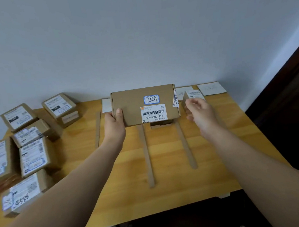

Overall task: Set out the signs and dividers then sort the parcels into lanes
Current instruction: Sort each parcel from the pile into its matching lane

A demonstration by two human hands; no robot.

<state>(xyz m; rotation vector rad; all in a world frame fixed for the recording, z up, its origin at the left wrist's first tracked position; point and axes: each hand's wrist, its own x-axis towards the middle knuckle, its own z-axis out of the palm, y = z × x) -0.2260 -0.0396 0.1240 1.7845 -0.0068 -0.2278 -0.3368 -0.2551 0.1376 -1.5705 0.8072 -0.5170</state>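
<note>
Three cardboard divider strips (147, 158) lie on a light wooden table (170, 181) against a plain pale wall (139, 42), with white paper signs (212, 88) along its far edge and a heap of labelled parcels (32, 156) at its left. The left hand (114, 124) grips the left end of a brown parcel (132, 104) above the middle lane; the right hand (199, 114), loosely curled and empty, hovers just beside it.

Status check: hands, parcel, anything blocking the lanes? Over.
Left hand grips parcel by its left edge, raised over the dividers. Right hand open, empty. Small box on table beneath held parcel.
</note>
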